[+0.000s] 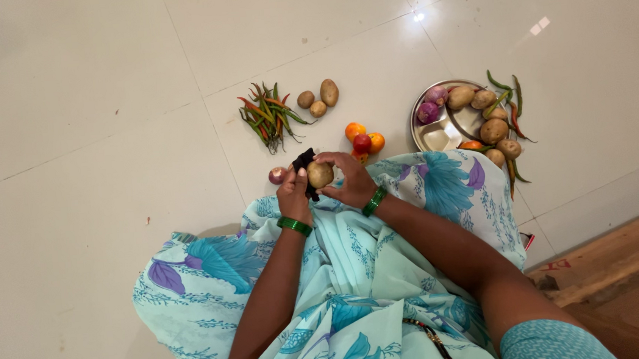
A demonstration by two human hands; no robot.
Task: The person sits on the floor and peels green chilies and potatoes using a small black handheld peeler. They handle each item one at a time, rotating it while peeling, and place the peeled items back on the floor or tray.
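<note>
- My right hand cups a potato at the middle of the frame, fingers curled over its top and side so it sits firm above my lap.
- My left hand is closed around a black-handled tool, apparently a peeler, thumb lying along it and its head against the potato's left side; I cannot make out the blade.
- Green bangles circle both wrists, and my patterned turquoise cloth spreads beneath the hands, low in the frame.
- Just left of my left hand a small red onion lies on the white tiled floor.
- Just above my hands sits a cluster of tomatoes, orange and red, close at hand.
- Further up, left of centre, lies a bundle of green and red chillies with three more potatoes beside it.
- At the upper right a steel plate carries onions and potatoes, with chillies over its far edge.
</note>
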